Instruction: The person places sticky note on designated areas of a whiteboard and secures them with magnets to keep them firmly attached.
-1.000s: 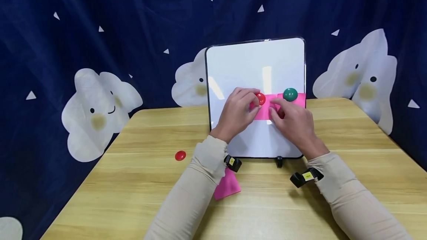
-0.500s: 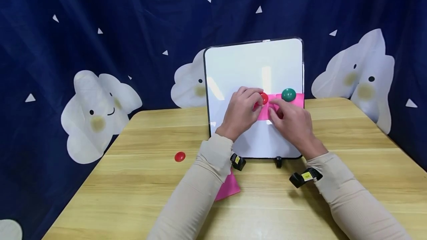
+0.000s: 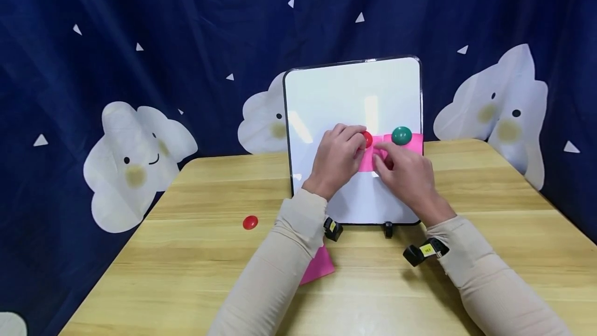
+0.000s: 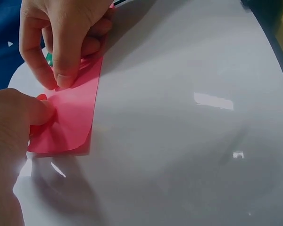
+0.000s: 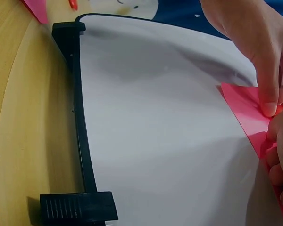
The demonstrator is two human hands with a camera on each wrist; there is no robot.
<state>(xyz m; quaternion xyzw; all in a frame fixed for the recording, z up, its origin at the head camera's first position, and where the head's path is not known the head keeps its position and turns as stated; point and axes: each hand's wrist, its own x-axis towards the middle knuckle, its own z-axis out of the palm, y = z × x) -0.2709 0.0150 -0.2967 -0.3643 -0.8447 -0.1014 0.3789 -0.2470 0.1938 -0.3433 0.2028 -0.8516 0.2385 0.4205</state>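
A small whiteboard [image 3: 340, 95] stands upright at the back of the table. On it, my left hand [image 3: 337, 159] holds a round red magnet [image 3: 368, 139] by thumb and fingers against a pink sticky note [image 4: 78, 110]. My right hand [image 3: 407, 176] has its thumb and index finger close together at the same note's right part, pinching it; its other fingers are curled. Just to the right, a round green magnet [image 3: 401, 136] sits at the top of another pink note [image 3: 415, 144]. Part of the red magnet is hidden behind the left fingers.
A loose red magnet [image 3: 250, 222] lies on the wooden table [image 3: 186, 274], left of the board. More pink paper [image 3: 319, 266] lies partly under the left forearm. Black feet [image 5: 78, 207] support the board's lower edge. A dark blue curtain [image 3: 210, 25] hangs behind.
My left hand has shifted slightly right along the note with the red magnet. The right hand stays at nearly the same place on the note.
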